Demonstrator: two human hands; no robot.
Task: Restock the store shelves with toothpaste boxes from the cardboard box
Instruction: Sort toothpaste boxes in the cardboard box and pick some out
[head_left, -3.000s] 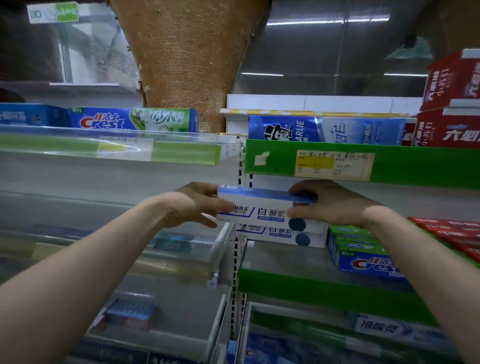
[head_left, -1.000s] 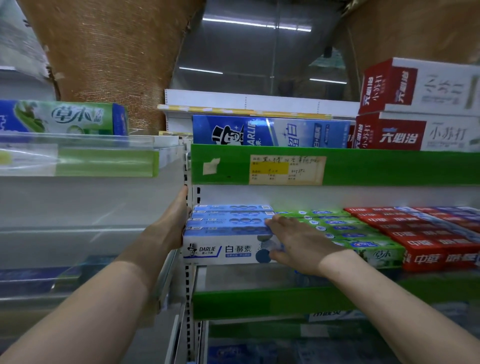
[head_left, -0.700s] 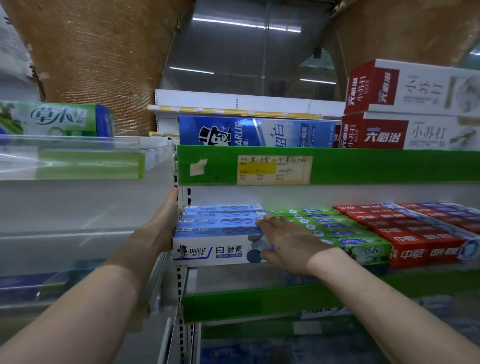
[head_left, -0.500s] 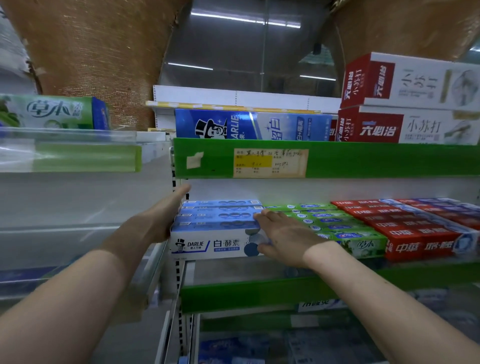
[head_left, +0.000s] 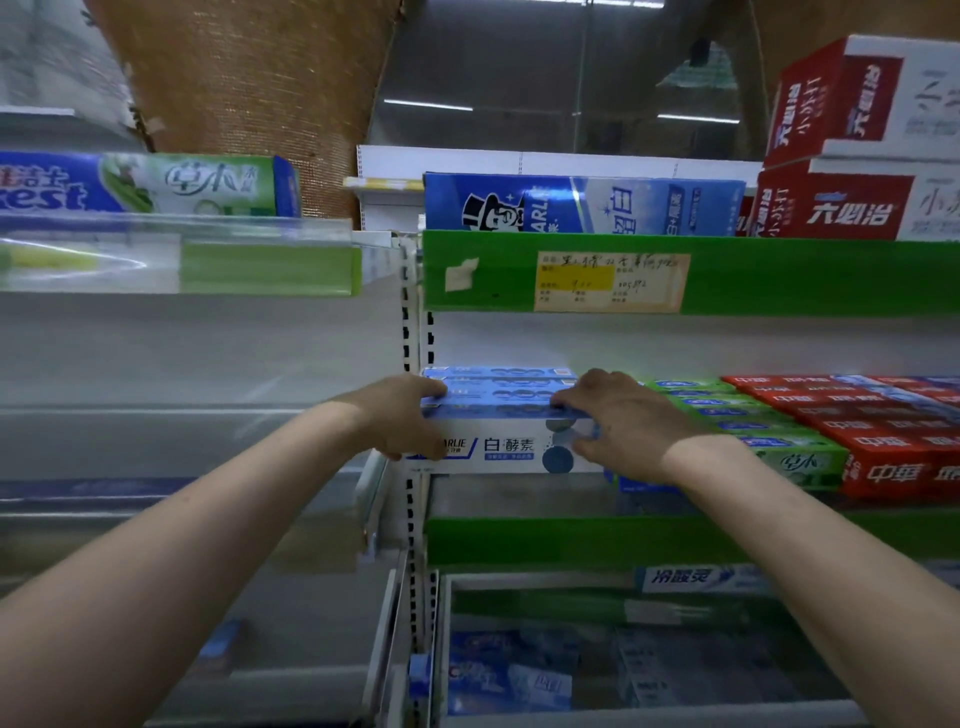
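Note:
A row of blue-and-white Darlie toothpaste boxes (head_left: 506, 410) lies at the left end of the middle green-edged shelf (head_left: 571, 540). My left hand (head_left: 400, 418) grips the left end of the front box, thumb on top and fingers on its face. My right hand (head_left: 621, 423) grips the right end of the same box, fingers curled over its top edge. The cardboard box is not in view.
Green Crest boxes (head_left: 769, 436) and red boxes (head_left: 893, 441) fill the shelf to the right. The upper shelf holds a blue Darlie box (head_left: 582, 205) and red-white boxes (head_left: 857, 202). The left bay has clear-fronted shelves (head_left: 176, 254) with a Crest box (head_left: 140, 182).
Both hands have shifted from pressing flat against the stack's sides to gripping the front Darlie box at its ends. The camera has moved slightly left.

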